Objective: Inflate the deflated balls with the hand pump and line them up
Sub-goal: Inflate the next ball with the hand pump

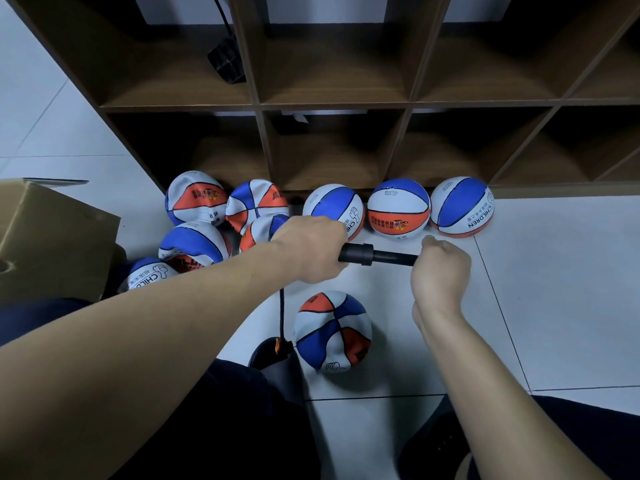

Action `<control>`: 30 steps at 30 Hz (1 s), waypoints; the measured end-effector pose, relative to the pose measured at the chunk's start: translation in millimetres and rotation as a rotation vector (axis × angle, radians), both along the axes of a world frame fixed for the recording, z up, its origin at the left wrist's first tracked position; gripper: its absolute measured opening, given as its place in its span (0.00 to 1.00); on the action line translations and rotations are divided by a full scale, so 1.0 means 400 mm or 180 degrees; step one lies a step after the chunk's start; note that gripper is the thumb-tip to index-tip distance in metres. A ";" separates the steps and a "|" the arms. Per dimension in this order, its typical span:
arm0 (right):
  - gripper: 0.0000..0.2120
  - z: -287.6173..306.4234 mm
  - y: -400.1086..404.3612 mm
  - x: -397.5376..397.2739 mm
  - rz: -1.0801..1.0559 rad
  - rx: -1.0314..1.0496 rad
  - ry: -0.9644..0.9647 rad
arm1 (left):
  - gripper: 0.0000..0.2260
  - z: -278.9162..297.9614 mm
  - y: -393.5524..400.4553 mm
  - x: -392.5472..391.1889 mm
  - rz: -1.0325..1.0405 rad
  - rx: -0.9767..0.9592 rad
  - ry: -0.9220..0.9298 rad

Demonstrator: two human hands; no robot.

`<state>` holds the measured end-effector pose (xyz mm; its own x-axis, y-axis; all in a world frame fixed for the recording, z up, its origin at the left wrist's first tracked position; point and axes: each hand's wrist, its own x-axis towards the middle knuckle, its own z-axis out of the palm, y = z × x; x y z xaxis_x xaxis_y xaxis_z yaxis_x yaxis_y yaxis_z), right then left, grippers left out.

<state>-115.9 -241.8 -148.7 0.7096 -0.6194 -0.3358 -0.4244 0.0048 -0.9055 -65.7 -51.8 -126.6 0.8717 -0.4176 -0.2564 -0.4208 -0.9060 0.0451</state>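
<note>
While I am watching remotely, the left hand [309, 248] is gripping the hand pump [375, 256] barrel, the right hand [440, 271] is gripping its handle end. Pump axis is lying left-right; the limp ball [333, 332] is sitting below, nearer the left hand.

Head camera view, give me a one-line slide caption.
Both hands, left hand and right hand, grip a black hand pump above a limp red-white-blue ball on the floor.
</note>
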 end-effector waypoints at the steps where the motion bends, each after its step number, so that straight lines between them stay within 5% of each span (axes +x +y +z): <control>1: 0.23 -0.003 0.009 0.000 0.0035 -0.0018 -0.0036 | 0.12 0.000 -0.002 0.000 -0.0017 -0.0019 -0.0007; 21: 0.18 -0.015 0.047 0.007 0.1163 -0.0242 0.0140 | 0.12 -0.010 -0.001 0.002 -0.0187 -0.0106 0.0155; 30: 0.09 0.023 -0.112 0.048 0.0562 0.0143 0.0509 | 0.14 0.015 0.054 0.029 0.0057 0.0040 0.0351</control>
